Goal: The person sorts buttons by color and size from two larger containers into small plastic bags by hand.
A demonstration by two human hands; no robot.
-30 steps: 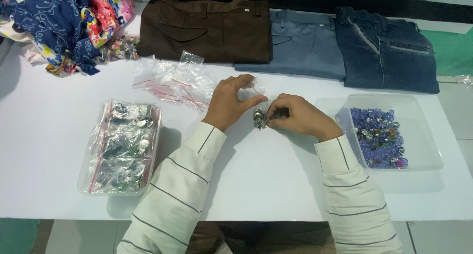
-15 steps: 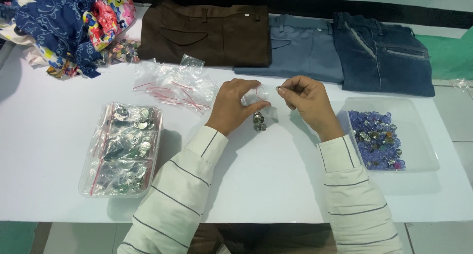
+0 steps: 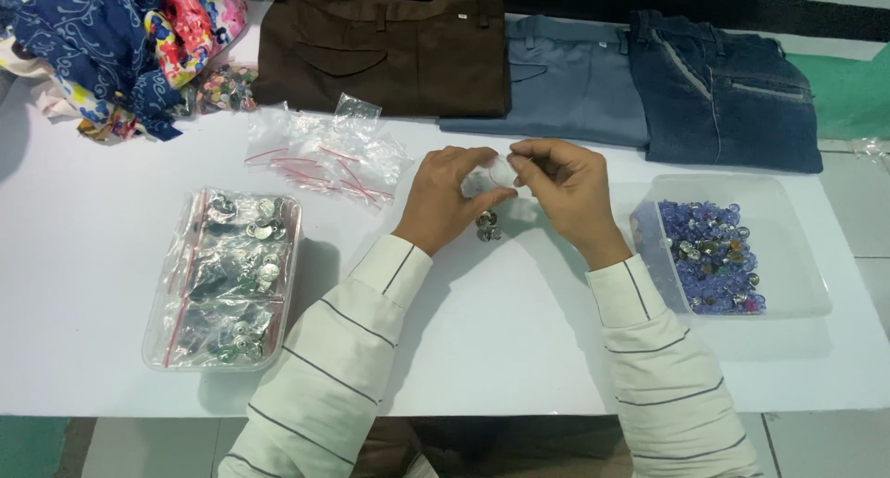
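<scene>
White tabletop [image 3: 519, 348] fills your view, its near edge running just above your striped sleeves, with bare surface between and in front of your forearms. Along the far edge lie three folded trousers side by side: brown [image 3: 389, 56], grey-blue [image 3: 565, 79] and dark denim [image 3: 728, 89]. At the far left corner sits a heap of blue and floral fabric [image 3: 111, 42].

To your left, near the front edge, stands a clear plastic tray packed with bagged silver buttons [image 3: 227, 279]. To your right, a clear plastic tub of purple and silver beads [image 3: 709, 255] sits close to the table's right edge. A loose pile of small clear zip bags with red strips [image 3: 324, 153] lies just beyond your left hand.

Your left hand [image 3: 445, 200] and right hand [image 3: 565, 195] meet above the table's middle, fingertips of both pinching a small clear plastic bag [image 3: 496, 174] between them. Directly below, a little cluster of silver buttons [image 3: 487, 226] rests on the table.
</scene>
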